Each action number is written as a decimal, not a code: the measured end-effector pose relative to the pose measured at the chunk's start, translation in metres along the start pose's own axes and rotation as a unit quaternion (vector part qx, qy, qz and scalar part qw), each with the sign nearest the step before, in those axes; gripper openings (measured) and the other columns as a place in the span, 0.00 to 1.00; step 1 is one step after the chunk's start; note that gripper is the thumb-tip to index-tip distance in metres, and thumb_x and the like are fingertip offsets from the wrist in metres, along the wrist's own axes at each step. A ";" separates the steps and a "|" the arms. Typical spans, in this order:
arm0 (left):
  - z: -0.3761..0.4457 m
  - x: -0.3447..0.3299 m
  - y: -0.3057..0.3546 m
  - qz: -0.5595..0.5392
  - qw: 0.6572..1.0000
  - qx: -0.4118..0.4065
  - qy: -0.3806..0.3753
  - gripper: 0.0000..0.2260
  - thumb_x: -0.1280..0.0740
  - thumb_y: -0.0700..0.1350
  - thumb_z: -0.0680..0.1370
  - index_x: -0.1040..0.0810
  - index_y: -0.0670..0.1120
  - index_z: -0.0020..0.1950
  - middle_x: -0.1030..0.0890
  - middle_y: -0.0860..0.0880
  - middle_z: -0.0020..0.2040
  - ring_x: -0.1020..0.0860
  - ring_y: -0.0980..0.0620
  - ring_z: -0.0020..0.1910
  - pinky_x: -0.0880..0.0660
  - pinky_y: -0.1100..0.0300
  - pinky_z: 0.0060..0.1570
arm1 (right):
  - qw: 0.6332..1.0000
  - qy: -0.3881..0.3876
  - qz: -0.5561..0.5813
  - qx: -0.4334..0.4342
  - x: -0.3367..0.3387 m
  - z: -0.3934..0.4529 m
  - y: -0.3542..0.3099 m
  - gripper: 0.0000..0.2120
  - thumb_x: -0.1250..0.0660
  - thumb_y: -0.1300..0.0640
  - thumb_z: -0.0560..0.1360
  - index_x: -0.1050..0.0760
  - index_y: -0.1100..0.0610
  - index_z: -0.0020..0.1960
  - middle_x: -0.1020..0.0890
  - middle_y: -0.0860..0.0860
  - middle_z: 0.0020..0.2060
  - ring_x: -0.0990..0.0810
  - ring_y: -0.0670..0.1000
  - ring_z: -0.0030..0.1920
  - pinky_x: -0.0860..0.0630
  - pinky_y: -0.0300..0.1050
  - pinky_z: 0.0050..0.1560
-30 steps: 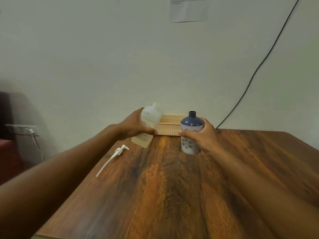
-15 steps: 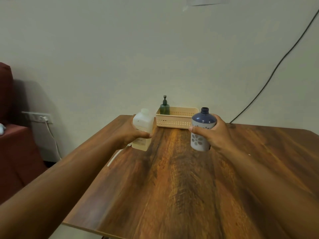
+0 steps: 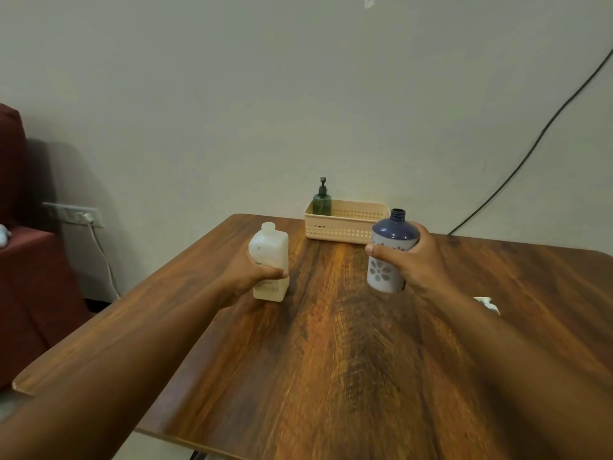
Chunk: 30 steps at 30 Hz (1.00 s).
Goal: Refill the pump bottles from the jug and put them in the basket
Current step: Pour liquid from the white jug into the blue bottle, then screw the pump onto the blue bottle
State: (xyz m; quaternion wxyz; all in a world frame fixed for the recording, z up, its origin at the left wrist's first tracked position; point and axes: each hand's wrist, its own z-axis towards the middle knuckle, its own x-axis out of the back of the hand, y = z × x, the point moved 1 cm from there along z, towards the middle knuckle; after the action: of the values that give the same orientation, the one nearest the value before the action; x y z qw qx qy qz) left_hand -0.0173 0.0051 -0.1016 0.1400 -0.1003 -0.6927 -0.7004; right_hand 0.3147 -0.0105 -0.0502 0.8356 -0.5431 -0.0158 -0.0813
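Note:
My left hand (image 3: 247,277) grips a translucent white jug (image 3: 269,254) that stands upright on the wooden table (image 3: 331,360), its neck uncapped and a little pale liquid at the bottom. My right hand (image 3: 418,263) holds a blue and white bottle with a flower print (image 3: 388,257), its neck open and its pump off, upright at or just above the tabletop. A beige perforated basket (image 3: 348,224) stands at the table's far edge, with a green pump bottle (image 3: 321,200) upright in its left end.
A small white object (image 3: 487,303) lies on the table just right of my right forearm, partly hidden. A black cable (image 3: 530,151) runs down the wall at the right. A dark red sofa (image 3: 26,277) and a wall socket (image 3: 76,214) are at the left.
The jug went from tilted and raised to upright on the table. The view shifted, so the green bottle in the basket now shows and the pump at the left is hidden.

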 end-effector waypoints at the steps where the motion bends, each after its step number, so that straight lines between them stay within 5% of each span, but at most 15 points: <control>1: -0.001 0.000 -0.001 0.001 1.000 -0.003 -0.001 0.39 0.19 0.41 0.72 0.36 0.50 0.78 0.23 0.45 0.67 0.25 0.42 0.69 0.26 0.39 0.71 | 1.000 -0.001 -0.001 -0.001 0.000 0.000 0.001 0.33 0.15 0.53 0.59 0.26 0.47 0.59 0.17 0.47 0.52 0.15 0.41 0.45 0.20 0.34 0.38; 4: -0.004 0.000 0.002 -0.001 1.000 -0.016 -0.008 0.41 0.19 0.43 0.72 0.38 0.51 0.79 0.24 0.45 0.69 0.25 0.42 0.70 0.25 0.39 0.71 | 1.000 0.001 -0.002 -0.004 0.001 -0.002 0.002 0.34 0.14 0.53 0.60 0.25 0.51 0.62 0.17 0.48 0.53 0.15 0.43 0.46 0.19 0.35 0.39; 8: -0.009 0.011 0.023 0.071 0.994 -0.072 0.046 0.47 0.19 0.62 0.69 0.43 0.60 0.80 0.26 0.59 0.66 0.23 0.53 0.62 0.21 0.64 0.47 | 1.000 0.005 0.007 -0.002 0.006 -0.007 0.000 0.34 0.15 0.52 0.58 0.25 0.51 0.60 0.16 0.49 0.52 0.14 0.46 0.46 0.18 0.38 0.40; 11: -0.010 0.016 0.047 0.115 0.984 -0.094 0.101 0.54 0.26 0.79 0.60 0.48 0.66 0.79 0.31 0.52 0.79 0.27 0.44 0.74 0.23 0.40 0.66 | 1.000 0.018 0.005 -0.003 0.014 -0.009 -0.002 0.30 0.14 0.54 0.59 0.25 0.46 0.55 0.16 0.48 0.51 0.15 0.46 0.46 0.19 0.39 0.41; 13: -0.009 0.014 0.062 0.138 0.975 -0.126 0.122 0.55 0.30 0.82 0.58 0.50 0.68 0.79 0.37 0.50 0.83 0.31 0.41 0.78 0.29 0.35 0.71 | 1.000 0.026 0.003 -0.007 0.021 -0.011 -0.003 0.30 0.14 0.53 0.58 0.26 0.45 0.54 0.17 0.46 0.51 0.15 0.44 0.46 0.20 0.35 0.38; 16: -0.006 -0.001 0.087 0.198 0.953 -0.188 0.128 0.53 0.32 0.83 0.61 0.50 0.68 0.80 0.41 0.53 0.85 0.34 0.41 0.80 0.32 0.35 0.73 | 0.999 0.039 0.001 -0.011 0.035 -0.016 -0.005 0.33 0.16 0.45 0.51 0.26 0.43 0.52 0.17 0.44 0.50 0.16 0.39 0.44 0.21 0.32 0.36; 20: -0.007 -0.042 0.112 0.228 0.934 -0.262 0.087 0.49 0.27 0.73 0.70 0.47 0.61 0.83 0.42 0.52 0.85 0.40 0.46 0.82 0.39 0.47 0.74 | 0.998 0.059 -0.003 -0.017 0.060 -0.021 -0.005 0.37 0.17 0.39 0.47 0.27 0.42 0.53 0.17 0.44 0.51 0.15 0.44 0.46 0.19 0.39 0.42; 24: -0.012 -0.094 0.131 0.253 0.918 -0.303 0.042 0.49 0.26 0.68 0.72 0.47 0.55 0.85 0.43 0.48 0.85 0.43 0.45 0.83 0.41 0.44 0.79 | 0.996 0.083 -0.005 -0.026 0.092 -0.030 -0.007 0.40 0.16 0.43 0.49 0.27 0.44 0.58 0.17 0.46 0.52 0.15 0.47 0.49 0.18 0.40 0.40; 26: -0.012 -0.121 0.136 0.280 0.915 -0.291 0.008 0.49 0.28 0.70 0.73 0.51 0.60 0.85 0.49 0.49 0.87 0.50 0.43 0.85 0.46 0.37 0.81 | 0.995 0.097 -0.016 -0.031 0.110 -0.035 -0.007 0.38 0.14 0.48 0.53 0.27 0.47 0.60 0.17 0.46 0.52 0.15 0.49 0.49 0.18 0.42 0.41; 30: -0.012 -0.176 0.140 0.293 0.913 -0.281 -0.046 0.47 0.30 0.73 0.71 0.52 0.67 0.83 0.53 0.50 0.87 0.52 0.43 0.86 0.45 0.36 0.80 | 0.991 0.125 -0.028 -0.035 0.153 -0.041 -0.006 0.35 0.14 0.57 0.59 0.26 0.53 0.62 0.17 0.52 0.54 0.16 0.54 0.52 0.17 0.56 0.53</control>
State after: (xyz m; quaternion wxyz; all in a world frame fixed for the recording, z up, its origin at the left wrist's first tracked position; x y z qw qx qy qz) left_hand 0.1961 0.0027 -0.0289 0.2728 -0.3663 -0.4126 -0.7881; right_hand 0.4617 -0.0685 -0.0442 0.8089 -0.5569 0.0767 -0.1725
